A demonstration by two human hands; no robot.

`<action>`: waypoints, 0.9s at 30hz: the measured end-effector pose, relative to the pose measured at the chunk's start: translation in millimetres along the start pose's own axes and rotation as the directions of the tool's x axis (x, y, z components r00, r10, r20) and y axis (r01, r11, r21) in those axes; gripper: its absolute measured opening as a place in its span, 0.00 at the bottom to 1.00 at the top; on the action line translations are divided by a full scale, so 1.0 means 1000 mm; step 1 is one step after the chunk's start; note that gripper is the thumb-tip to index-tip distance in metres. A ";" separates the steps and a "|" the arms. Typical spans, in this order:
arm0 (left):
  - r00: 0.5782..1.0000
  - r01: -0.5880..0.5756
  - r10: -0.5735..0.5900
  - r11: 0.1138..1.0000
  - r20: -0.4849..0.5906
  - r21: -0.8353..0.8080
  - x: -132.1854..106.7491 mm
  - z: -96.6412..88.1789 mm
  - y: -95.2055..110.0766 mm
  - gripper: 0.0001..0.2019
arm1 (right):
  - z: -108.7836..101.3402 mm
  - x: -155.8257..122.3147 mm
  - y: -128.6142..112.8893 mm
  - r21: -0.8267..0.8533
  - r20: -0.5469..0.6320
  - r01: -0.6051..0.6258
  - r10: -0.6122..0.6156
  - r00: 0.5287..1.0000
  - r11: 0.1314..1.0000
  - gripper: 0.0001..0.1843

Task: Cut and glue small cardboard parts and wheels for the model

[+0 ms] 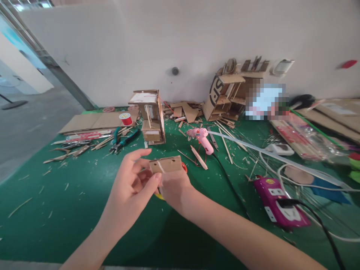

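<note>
A small brown cardboard piece (171, 163) with two dark holes and a pale strip across it is held up over the table. My right hand (176, 189) is closed around its near right part. At its left edge, my left hand (131, 183) has thumb and curled fingers against the piece, with the index finger raised away. Partly hidden behind the hands are a yellow edge (159, 196) and a red-orange ring-like part (184, 167); I cannot tell what they belong to. Beyond the hands stands a small cardboard cabinet-like model (153, 118).
A pink glue gun (205, 140) with its black cord lies right of centre, near a pink-handled tool (199, 157). Teal pliers (123, 140), red thread (125, 119) and sticks are at left. At right are a purple power strip (270, 193) and a larger cardboard model (222, 95).
</note>
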State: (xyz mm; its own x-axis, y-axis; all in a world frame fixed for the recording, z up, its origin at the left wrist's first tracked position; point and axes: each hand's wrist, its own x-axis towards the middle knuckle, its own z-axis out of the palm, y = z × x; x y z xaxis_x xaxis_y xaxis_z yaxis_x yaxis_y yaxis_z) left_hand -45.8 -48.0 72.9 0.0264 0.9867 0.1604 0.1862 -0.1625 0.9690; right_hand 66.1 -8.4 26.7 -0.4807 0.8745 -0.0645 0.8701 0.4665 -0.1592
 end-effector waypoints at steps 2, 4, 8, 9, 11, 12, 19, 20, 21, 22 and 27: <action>0.999 0.041 -0.041 0.999 -0.030 -0.002 -0.004 -0.004 -0.007 0.19 | -0.006 -0.018 0.012 -0.029 0.016 -0.107 0.107 0.994 0.994 0.18; 0.995 0.097 -0.097 0.995 -0.036 -0.005 -0.007 -0.007 -0.012 0.13 | -0.012 -0.038 0.024 -0.052 0.020 -0.190 0.192 0.981 0.980 0.20; 0.980 0.186 -0.193 0.974 -0.044 -0.132 -0.004 -0.006 -0.014 0.07 | -0.021 -0.070 0.049 0.029 0.049 -0.301 0.300 0.953 0.953 0.16; 0.978 0.187 -0.201 0.965 -0.057 -0.186 0.000 -0.006 -0.014 0.07 | -0.022 -0.076 0.056 0.067 0.047 -0.333 0.330 0.943 0.941 0.15; 0.976 0.154 -0.192 0.943 -0.106 -0.296 0.015 -0.005 -0.012 0.07 | -0.023 -0.084 0.067 0.119 0.000 -0.375 0.377 0.926 0.920 0.17; 0.972 0.129 -0.188 0.928 -0.141 -0.348 0.024 -0.006 -0.012 0.07 | -0.023 -0.087 0.072 0.134 -0.030 -0.395 0.403 0.915 0.909 0.17; 0.940 -0.046 -0.124 0.877 -0.319 -0.478 0.085 0.001 -0.020 0.09 | -0.030 -0.101 0.096 0.433 0.027 -0.372 0.401 0.916 0.821 0.14; 0.942 -0.038 -0.130 0.874 -0.309 -0.484 0.087 0.005 -0.023 0.09 | -0.033 -0.103 0.097 0.498 0.057 -0.336 0.357 0.932 0.800 0.15; 0.944 -0.033 -0.136 0.869 -0.302 -0.494 0.088 0.009 -0.025 0.10 | -0.035 -0.104 0.098 0.548 0.083 -0.310 0.318 0.945 0.777 0.17; 0.946 -0.033 -0.137 0.863 -0.295 -0.504 0.087 0.013 -0.028 0.10 | -0.037 -0.104 0.098 0.581 0.105 -0.293 0.287 0.952 0.760 0.20; 0.955 -0.038 -0.108 0.878 -0.275 -0.476 0.077 0.025 -0.035 0.10 | -0.047 -0.103 0.095 0.617 0.173 -0.253 0.185 0.967 0.745 0.25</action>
State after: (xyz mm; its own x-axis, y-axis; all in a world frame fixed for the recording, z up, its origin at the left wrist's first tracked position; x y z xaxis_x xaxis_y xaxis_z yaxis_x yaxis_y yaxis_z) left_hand -25.9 33.4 46.9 -0.2652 0.9590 0.1002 -0.3054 -0.1821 0.9347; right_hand 203.2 -47.7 64.5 -0.3230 0.9092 -0.2627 0.7023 0.0442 -0.7105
